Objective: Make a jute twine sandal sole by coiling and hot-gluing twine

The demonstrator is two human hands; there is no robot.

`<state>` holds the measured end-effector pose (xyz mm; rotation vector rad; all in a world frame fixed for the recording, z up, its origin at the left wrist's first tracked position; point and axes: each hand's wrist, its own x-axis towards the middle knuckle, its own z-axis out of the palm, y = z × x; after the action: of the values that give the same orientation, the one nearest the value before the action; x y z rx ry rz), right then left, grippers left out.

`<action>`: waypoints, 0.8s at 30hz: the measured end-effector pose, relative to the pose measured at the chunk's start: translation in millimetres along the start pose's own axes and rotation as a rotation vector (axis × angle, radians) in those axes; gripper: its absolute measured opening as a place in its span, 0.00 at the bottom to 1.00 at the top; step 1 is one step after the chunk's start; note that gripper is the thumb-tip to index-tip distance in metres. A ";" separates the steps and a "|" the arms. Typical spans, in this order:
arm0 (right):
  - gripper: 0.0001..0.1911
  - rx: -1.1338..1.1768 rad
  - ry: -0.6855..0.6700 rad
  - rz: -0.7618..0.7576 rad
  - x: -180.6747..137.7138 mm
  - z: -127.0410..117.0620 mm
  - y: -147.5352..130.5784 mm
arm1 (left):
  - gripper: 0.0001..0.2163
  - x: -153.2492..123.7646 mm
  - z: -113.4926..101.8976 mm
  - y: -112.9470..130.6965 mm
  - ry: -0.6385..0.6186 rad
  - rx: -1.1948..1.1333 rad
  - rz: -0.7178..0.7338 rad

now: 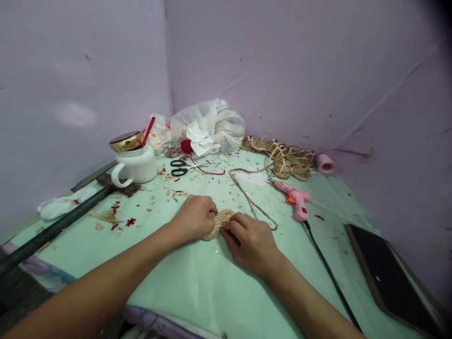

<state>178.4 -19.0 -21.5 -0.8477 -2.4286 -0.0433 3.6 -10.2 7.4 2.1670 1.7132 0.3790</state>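
Head view, woven piece (221, 219), littered green tabletop (197, 282), lilac walls (296, 75) behind

No readable text, labels or numbers anywhere.

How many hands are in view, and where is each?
2: the left hand at the left side of the coiled woven piece, the right hand at its right side.

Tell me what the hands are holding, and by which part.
A coiled piece of braided cord: the left hand holds its left edge, and the right hand pinches its right edge between thumb and fingers.
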 end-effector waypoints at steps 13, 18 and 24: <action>0.08 -0.084 0.080 -0.053 2.7 4.2 2.0 | 0.11 0.0 -7.0 -0.8 -0.044 -0.020 0.073; 0.08 -0.099 0.082 -0.039 3.6 4.0 0.3 | 0.11 -0.8 -12.0 2.8 -0.053 -0.003 0.090; 0.09 -0.087 0.044 -0.006 3.4 3.0 -0.1 | 0.08 -8.3 -12.8 10.0 -0.060 0.066 0.101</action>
<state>174.7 -16.6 -22.3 -0.8685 -2.4034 -0.1698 5.1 -18.9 23.3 2.2940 1.6099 0.2837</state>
